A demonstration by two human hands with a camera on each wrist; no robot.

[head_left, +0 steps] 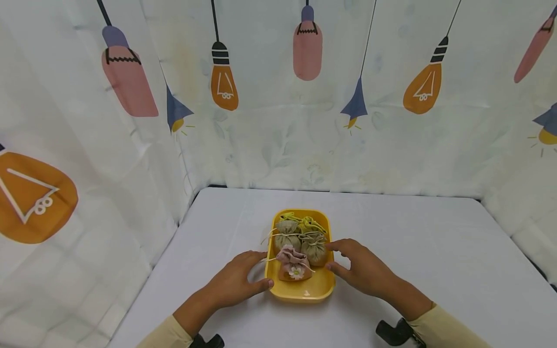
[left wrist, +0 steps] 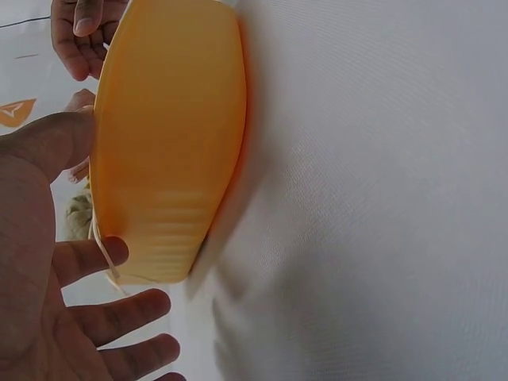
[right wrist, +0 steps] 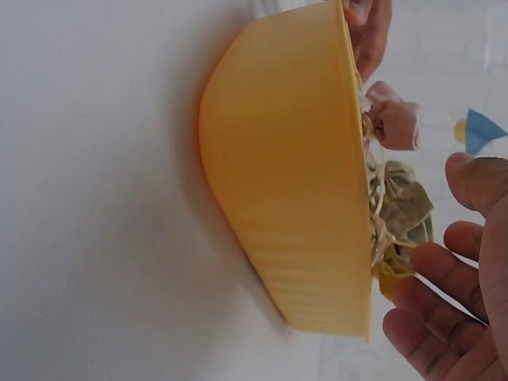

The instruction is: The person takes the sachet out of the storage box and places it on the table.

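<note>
A yellow plastic tray [head_left: 319,285] with raised walls sits on the table. Inside lie a pink drawstring pouch [head_left: 289,267] with a white flower, two grey-green pouches [head_left: 313,249] and, at the far end, a yellow one [head_left: 310,223]. My left hand [head_left: 237,279] is at the tray's left side, its thumb at the rim and its fingers spread; the left wrist view shows a pale cord hanging over the wall by the index finger. At the opposite side is my right hand [head_left: 365,268], fingers loosely bent beside the rim, holding nothing.
A white cloth covers the table [head_left: 413,241]. Behind and on both sides hangs a pale curtain [head_left: 270,135] printed with lamps and bulbs. Dark wrist mounts [head_left: 396,332] are strapped at both cuffs.
</note>
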